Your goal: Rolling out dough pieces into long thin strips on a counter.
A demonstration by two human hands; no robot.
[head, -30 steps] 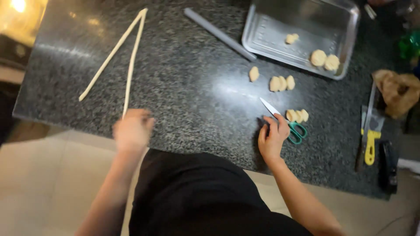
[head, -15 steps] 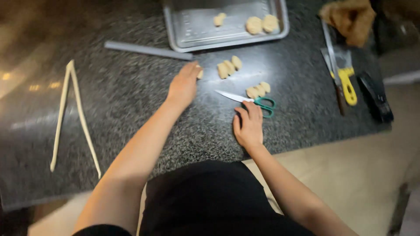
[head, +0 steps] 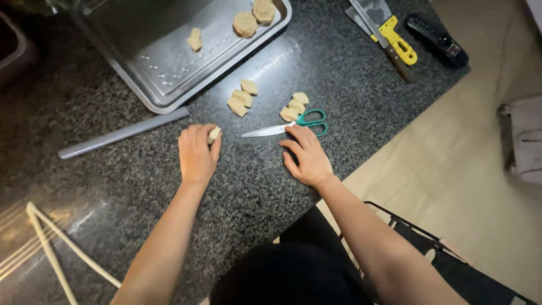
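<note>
My left hand (head: 197,154) rests on the dark speckled counter (head: 113,181) with its fingers curled round a small pale dough piece (head: 214,134). My right hand (head: 305,156) lies flat on the counter, fingers apart, its fingertips touching green-handled scissors (head: 288,126) without gripping them. Just beyond the scissors lie two little groups of cut dough pieces (head: 241,97), (head: 294,106). A metal baking tray (head: 135,68) at the back holds one plain dough piece (head: 195,39) and two moulded round cakes (head: 254,17).
A grey rod (head: 121,134) lies left of my left hand. Long thin dough ropes (head: 56,254) lie at the lower left. A yellow-handled scraper (head: 395,38), a knife and a black tool (head: 437,39) sit at the counter's right end, beside tiled floor.
My left hand reached to the cut pieces, took one, and drew it back toward me. My right hand stayed by the scissors. The view swung and turned.
</note>
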